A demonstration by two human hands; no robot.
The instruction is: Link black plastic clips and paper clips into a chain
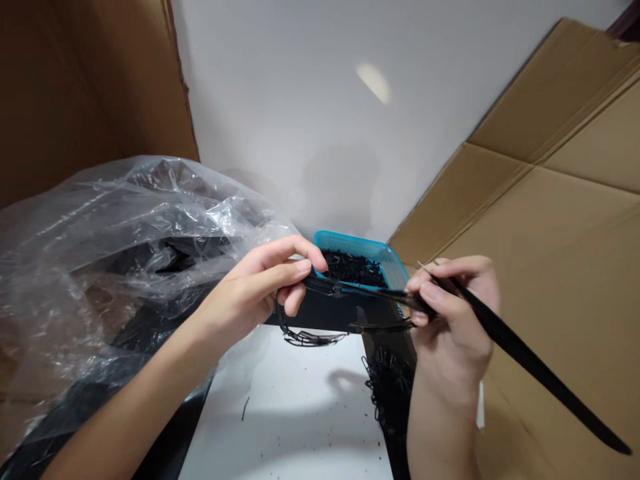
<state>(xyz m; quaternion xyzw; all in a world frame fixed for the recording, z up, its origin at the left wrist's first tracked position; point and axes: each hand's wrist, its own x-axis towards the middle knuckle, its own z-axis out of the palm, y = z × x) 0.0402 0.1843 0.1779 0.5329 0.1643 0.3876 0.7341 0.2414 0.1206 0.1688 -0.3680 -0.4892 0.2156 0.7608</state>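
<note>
A pair of black glasses (323, 285) is held up between both hands, its front toward the left and its arms pointing right. My left hand (267, 277) pinches the upper corner of the front between thumb and fingers. My right hand (457, 307) grips the arms near their ends. Long black tweezers (530, 353) also lie in my right hand, fine tips up by the fingers and the tapered end slanting down to the right. The lower rim hangs above a white sheet (285, 407). My fingers hide parts of the arms.
Behind the glasses stands a blue basket (395, 263) of small black pieces. A heap of black loop-shaped parts (387, 387) lies right of the sheet. Clear plastic bags (200, 187) with black items fill the left. Cardboard (560, 267) stands on both sides; dark crumbs dot the sheet.
</note>
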